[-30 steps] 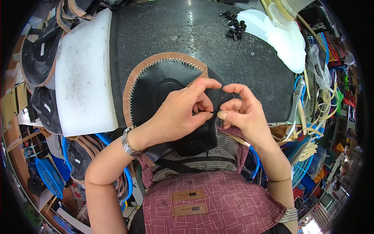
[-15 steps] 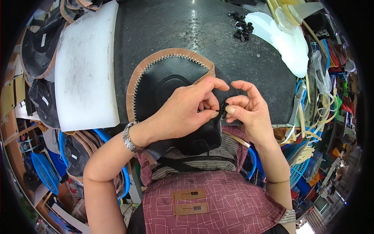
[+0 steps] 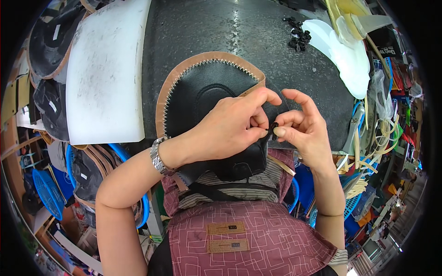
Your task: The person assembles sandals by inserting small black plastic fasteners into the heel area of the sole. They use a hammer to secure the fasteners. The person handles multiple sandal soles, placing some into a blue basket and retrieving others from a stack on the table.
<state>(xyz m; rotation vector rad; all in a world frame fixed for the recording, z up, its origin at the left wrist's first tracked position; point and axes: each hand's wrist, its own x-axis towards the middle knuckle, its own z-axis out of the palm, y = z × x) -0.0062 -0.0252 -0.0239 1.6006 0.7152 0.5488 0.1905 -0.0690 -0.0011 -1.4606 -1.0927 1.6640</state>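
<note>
Head camera, and it's all fingertips at the front of the worktop (image 3: 193, 27)! Black leather piece (image 3: 214, 76), tan border, pale zigzag stitching, lies under the left hand (image 3: 228, 126), its lower part over the lap. Left thumb and a curled finger meet at the tips, a dark speck showing there, too small to identify; the right hand (image 3: 306, 133) has thumb and forefinger closed on a small black piece (image 3: 275, 127), just beside those left tips. Close fitting work looks to be the step in hand, I'd say, and the next move calls for steady pinches and careful alignment. Up the worktop, a cluster of similar black pieces (image 3: 299, 37). Containers now: lower left, a blue-rimmed basket (image 3: 146, 209) with dark, brown-edged pieces (image 3: 87, 175); far left, a tilted blue basket (image 3: 48, 193), contents unclear; right, a light-blue basket (image 3: 353, 205), pale strips (image 3: 357, 187) at its top.
</note>
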